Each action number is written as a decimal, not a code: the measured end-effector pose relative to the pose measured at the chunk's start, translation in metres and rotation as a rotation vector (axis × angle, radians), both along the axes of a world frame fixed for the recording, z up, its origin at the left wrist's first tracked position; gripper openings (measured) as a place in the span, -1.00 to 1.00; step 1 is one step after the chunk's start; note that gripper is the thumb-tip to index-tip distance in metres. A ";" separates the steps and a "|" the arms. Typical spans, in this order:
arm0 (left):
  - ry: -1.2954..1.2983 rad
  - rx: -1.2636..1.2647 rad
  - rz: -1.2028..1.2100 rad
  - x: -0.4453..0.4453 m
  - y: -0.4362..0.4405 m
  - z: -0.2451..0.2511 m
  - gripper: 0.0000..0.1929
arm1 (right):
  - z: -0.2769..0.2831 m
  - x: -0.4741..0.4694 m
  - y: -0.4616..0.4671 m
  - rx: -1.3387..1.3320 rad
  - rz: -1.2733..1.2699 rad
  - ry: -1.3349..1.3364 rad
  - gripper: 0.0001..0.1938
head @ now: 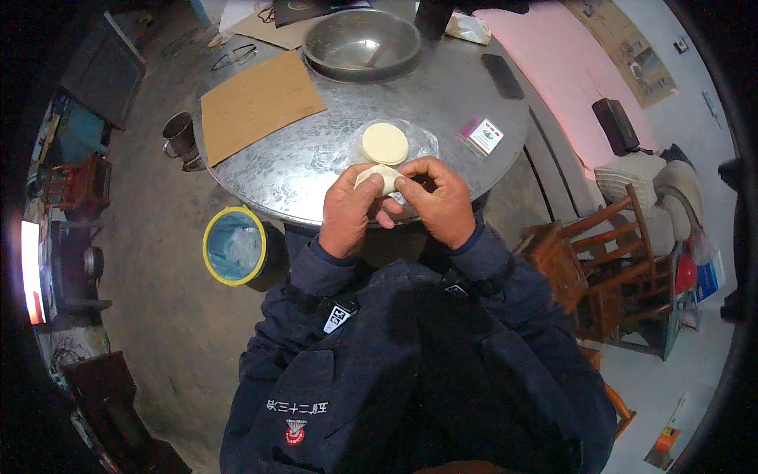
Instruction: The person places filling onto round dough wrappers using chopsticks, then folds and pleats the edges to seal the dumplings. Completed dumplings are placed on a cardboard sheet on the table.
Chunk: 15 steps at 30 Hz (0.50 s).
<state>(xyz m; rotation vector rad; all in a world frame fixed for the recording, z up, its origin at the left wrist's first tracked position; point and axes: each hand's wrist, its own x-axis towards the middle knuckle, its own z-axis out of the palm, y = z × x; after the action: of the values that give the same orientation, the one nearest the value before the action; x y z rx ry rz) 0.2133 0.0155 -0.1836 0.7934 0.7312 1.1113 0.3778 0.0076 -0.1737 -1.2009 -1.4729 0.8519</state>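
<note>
A pale dough wrapper (379,176), folded over into a dumpling shape, is held between both hands above the near edge of the table. My left hand (349,207) supports it from below, with the thumb pressed on its front. At its right end, my right hand (441,198) pinches the edge between thumb and fingers. Any filling inside is hidden. Just beyond the hands, a stack of round dough wrappers (385,143) lies on a clear plastic bag (425,140).
On the round metal-topped table (272,183) are a cardboard sheet (260,106), eyeglasses (234,56), a large steel bowl (361,47), a phone (502,76) and a small box (484,138). A yellow-rimmed bin (234,246) stands below left. Wooden chairs (610,255) stand at right.
</note>
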 end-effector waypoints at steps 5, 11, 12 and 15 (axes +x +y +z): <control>-0.006 0.006 0.026 0.000 -0.001 -0.010 -0.66 | 0.001 -0.001 0.000 0.088 -0.010 -0.053 -0.88; -0.012 -0.013 0.058 0.000 0.002 -0.015 -0.70 | -0.002 0.000 0.003 0.153 -0.012 -0.154 -0.89; -0.009 -0.023 0.064 0.001 0.002 -0.015 -0.71 | -0.002 0.000 0.004 0.173 -0.013 -0.175 -0.89; 0.041 -0.033 0.075 0.001 0.003 -0.014 -0.73 | -0.002 0.001 0.005 0.190 -0.005 -0.237 -0.90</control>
<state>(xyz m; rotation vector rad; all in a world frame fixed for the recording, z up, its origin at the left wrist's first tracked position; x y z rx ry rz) 0.2141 0.0188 -0.1980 0.7681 0.8175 1.1499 0.3786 0.0128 -0.1760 -1.1911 -1.6995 0.5649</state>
